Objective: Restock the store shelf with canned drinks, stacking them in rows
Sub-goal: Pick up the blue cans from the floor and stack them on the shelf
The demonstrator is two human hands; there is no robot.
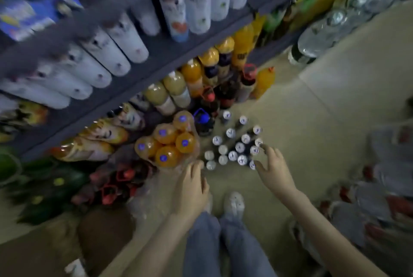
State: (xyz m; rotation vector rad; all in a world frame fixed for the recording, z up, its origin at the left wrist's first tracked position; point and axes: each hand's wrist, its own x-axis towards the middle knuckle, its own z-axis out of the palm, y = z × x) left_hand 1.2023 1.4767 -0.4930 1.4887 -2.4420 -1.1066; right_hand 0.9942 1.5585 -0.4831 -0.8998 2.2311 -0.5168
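Note:
A cluster of small dark drink bottles with white caps (234, 147) stands on the tiled floor in front of the shelf (156, 58). My left hand (192, 187) reaches down at the cluster's near left corner with fingers extended, holding nothing. My right hand (272, 169) hovers at the cluster's right side, fingers spread and loosely bent beside the caps; I cannot see it gripping any. The view is blurred by motion.
A shrink-wrapped pack of orange bottles (169, 142) sits left of the cluster. Tall white cans lie on the upper shelf (107, 53). Orange and dark bottles line the lower shelf (201, 69). Wrapped packs (380, 187) lie on the floor at right. My feet (234, 205) stand below the cluster.

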